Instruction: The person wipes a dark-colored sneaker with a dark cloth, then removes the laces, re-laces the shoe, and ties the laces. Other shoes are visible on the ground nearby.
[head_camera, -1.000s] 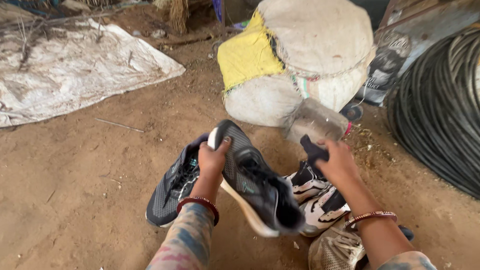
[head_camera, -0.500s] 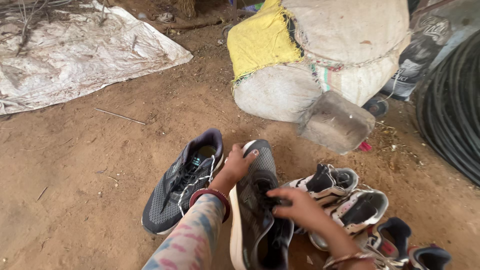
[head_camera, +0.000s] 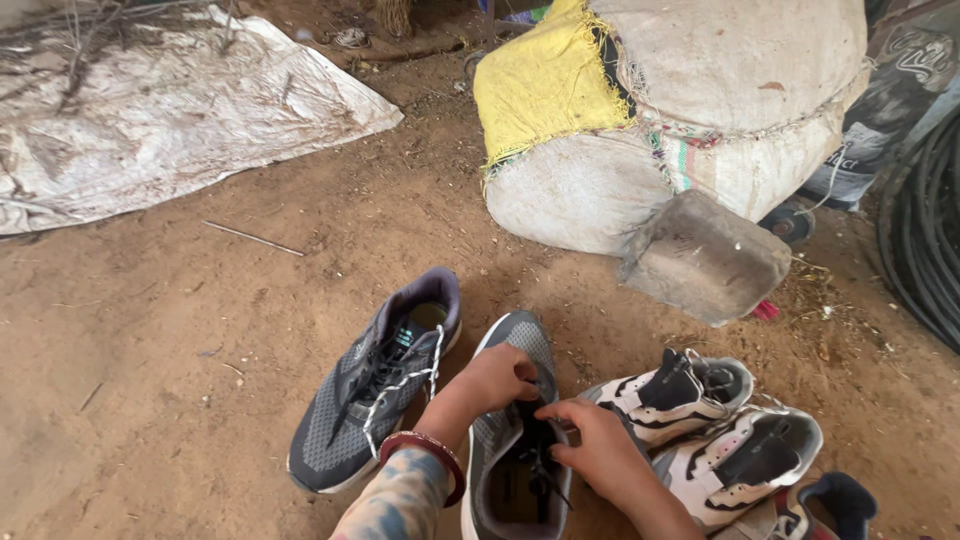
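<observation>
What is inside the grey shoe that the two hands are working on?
The grey shoe shows a dark opening with black laces. The left hand and right hand cover its tongue, and its toe interior is hidden.

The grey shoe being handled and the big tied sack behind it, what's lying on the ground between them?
In the head view, only bare dirt ground lies between the grey shoe and the sack; the dusty block sits off to the right.

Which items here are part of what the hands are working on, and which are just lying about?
In hand:
- grey shoe, with the left hand and right hand at its laces
- matching grey shoe beside it

Lying about:
- two white-and-black shoes
- stuffed sacks
- brick-like block
- white tarp
- coiled black hose
</observation>
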